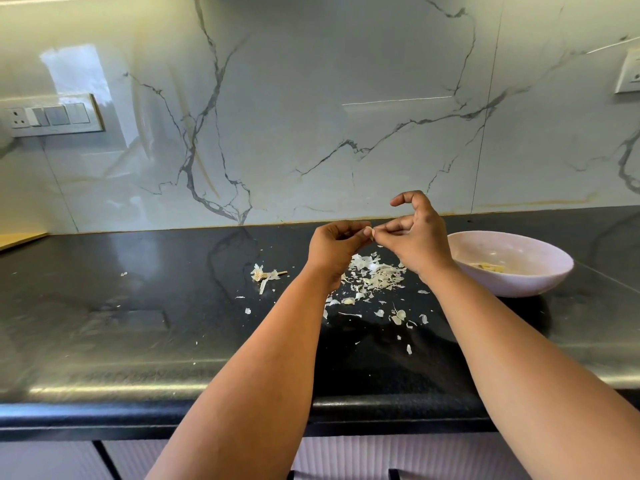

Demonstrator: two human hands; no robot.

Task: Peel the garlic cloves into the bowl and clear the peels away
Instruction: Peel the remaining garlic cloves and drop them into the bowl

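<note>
head view: left hand (334,245) and right hand (414,237) both pinch one garlic clove (369,232); peels (375,275) below the grip, bowl (540,282) to its right.

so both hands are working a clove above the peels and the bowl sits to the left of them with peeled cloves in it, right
Not quite: in the head view the bowl sits to the right of the hands. The rest holds: the left hand and right hand work a clove above the peels; peeled cloves lie inside.
</note>
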